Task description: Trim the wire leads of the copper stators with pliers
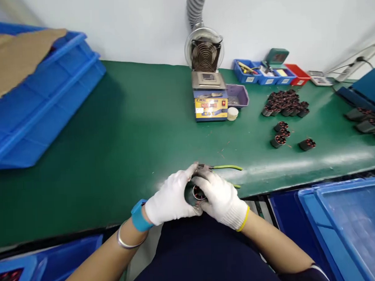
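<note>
Both my hands wear white gloves and meet at the table's front edge. Between them is a small round motor stator (198, 192) with a pale rim and dark, reddish windings inside, partly covered by fingers. My right hand (219, 194) is closed over its right side. Curved around from the left, my left hand (177, 195) has its thumb and fingertips at the stator's lower and upper sides, with a gap at the palm. Just beyond my fingers lie cutting pliers (227, 167) with green handles, their jaws partly hidden by my right hand.
More stators (285, 102) stand in a cluster at right, with a few loose ones (279, 141) nearer. A yellow-fronted solder pot (211, 109) sits below a fan and hose. Parts bins (247, 77) line the wall. Large blue crates (51, 108) stand left; blue trays (328, 221) sit lower right.
</note>
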Tool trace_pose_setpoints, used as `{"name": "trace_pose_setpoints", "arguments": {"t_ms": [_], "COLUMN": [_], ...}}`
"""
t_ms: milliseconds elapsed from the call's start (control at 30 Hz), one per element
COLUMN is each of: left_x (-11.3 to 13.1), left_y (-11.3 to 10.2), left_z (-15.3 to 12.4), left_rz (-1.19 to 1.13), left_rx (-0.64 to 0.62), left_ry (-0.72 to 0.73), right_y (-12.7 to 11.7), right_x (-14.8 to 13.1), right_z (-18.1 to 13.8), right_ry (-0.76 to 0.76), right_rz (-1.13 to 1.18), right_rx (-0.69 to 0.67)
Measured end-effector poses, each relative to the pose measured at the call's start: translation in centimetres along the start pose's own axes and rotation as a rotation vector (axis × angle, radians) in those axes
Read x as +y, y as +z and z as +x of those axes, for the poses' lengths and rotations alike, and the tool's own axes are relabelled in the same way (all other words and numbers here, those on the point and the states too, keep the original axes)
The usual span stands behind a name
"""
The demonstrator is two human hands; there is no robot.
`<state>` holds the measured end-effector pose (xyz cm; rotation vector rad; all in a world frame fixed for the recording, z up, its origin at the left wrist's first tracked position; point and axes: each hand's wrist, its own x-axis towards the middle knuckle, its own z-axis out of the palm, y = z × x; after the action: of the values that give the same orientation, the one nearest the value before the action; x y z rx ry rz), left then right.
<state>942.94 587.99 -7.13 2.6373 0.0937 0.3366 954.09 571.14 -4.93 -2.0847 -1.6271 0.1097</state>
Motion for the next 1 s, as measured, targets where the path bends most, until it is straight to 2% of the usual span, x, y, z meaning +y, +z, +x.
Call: {"name": "trace_pose_setpoints", "arguments": {"t_ms": [67,233,333,400,467,500,567,633,700,833,867,933,1000], "left_x": [0.0,0.0,0.4,0.6,0.9,1.0,1.1,1.1,1.0,0.5,0.4,0.2,0.1], "left_y": [0.7,2.0,2.1,2.0,1.9,1.8,1.6,1.6,1.7,2.1,2.2,2.4,2.4], "left_z": [-0.6,-0.4,0.3,0.6,0.7,0.7,0.8,0.8,0.9,0.8,0.7,0.5,0.4], "left_rz": [0.053,-0.046,0.012,0.068,0.060,0.020,-0.109,-0.243,-0.315,-0.338,-0.364,-0.458,-0.575], "left_rx": [0.040,0.106,0.167,0.199,0.215,0.227,0.236,0.212,0.193,0.206,0.195,0.196,0.212], "left_ry": [-0.006,-0.069,-0.095,-0.138,-0.188,-0.202,-0.203,-0.214,-0.242,-0.288,-0.299,-0.295,-0.247], "right_y": [0.3,-0.4,-0.9,-1.0,-0.9,-0.8,-0.4,0.0,0.2,-0.1,-0.4,-1.0,-1.4], "right_x": [1.1,5.5,6.5,6.0,4.8,4.1,2.8,2.2,2.5,3.7,3.7,3.4,2.8], "right_z": [-0.1,-1.7,-2.4,-2.3,-1.7,-1.2,-0.1,1.0,1.8,2.5,2.7,3.3,4.3], "right_ry": [0.053,0.380,0.492,0.487,0.436,0.421,0.444,0.488,0.511,0.448,0.415,0.361,0.304], "right_rz": [-0.027,-0.176,-0.256,-0.297,-0.172,-0.061,0.139,0.232,0.179,-0.277,-0.293,-0.126,0.090], "right_rx": [-0.032,-0.039,-0.023,0.079,0.154,0.142,0.034,-0.078,-0.137,-0.157,-0.152,-0.163,-0.231]}}
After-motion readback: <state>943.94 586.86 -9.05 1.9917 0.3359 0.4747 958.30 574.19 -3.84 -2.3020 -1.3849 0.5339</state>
